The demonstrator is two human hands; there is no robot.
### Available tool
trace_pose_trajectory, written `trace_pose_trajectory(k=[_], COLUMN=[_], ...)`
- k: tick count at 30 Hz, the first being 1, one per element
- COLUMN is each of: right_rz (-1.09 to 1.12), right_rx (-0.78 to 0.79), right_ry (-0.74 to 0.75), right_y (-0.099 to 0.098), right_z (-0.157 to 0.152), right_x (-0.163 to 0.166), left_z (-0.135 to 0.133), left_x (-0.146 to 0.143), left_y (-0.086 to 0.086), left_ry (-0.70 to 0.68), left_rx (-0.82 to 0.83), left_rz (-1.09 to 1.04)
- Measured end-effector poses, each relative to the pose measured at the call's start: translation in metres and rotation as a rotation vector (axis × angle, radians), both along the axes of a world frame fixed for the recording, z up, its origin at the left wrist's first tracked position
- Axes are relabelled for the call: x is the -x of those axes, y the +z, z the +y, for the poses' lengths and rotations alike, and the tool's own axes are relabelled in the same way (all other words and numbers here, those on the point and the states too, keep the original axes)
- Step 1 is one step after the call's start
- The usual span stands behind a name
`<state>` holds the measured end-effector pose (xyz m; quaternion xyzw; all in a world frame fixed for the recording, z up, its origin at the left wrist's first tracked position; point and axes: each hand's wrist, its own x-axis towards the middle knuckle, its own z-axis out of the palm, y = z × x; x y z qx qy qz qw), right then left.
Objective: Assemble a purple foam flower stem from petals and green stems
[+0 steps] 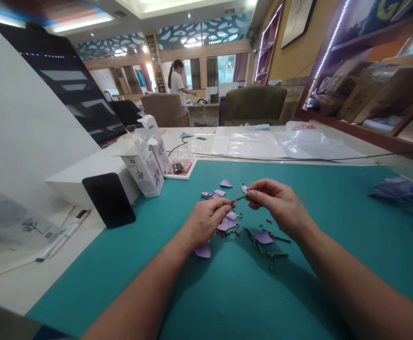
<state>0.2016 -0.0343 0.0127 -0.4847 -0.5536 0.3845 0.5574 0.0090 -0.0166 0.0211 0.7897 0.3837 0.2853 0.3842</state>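
Over the green mat, my left hand [206, 219] pinches a small red piece [232, 202] between thumb and fingers. A short green stem piece [241, 197] is pinched in my right hand [275, 200]. Its left end meets or nearly meets the red piece; I cannot tell whether they are joined. Purple petals [228, 223] and small red and green bits lie around and under my left hand, partly hidden by it. Below my right hand, another purple petal [264, 237] rests among green stem pieces [277, 254].
The green mat [121, 283] covers the table. At left stand a black tablet [109, 200], white boxes [143, 167] and two pens [63, 236]. Assembled purple flowers [401, 188] lie at far right. Plastic sheets [256, 144] lie behind the mat. A person [177, 82] stands in the background.
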Motion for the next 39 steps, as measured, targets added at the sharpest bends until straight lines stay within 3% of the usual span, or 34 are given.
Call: trace_pose_trajectory(k=[17,28,39], right_rz=[-0.036,-0.169,-0.275], right_rx=[0.029,0.046,0.034], right_ry=[0.017,0.141,0.088], right_y=[0.007,0.004,-0.008], right_z=[-0.004,-0.007,-0.007], right_x=[0.004,0.008,0.018], left_z=[0.003,0.002,0.001], left_x=[0.001,-0.001,-0.001], left_y=[-0.004,-0.008,-0.010], left_ry=[-0.014,-0.006,0.048], left_rx=[-0.117,-0.230,-0.324], left_rz=[0.074,0.160,0.308])
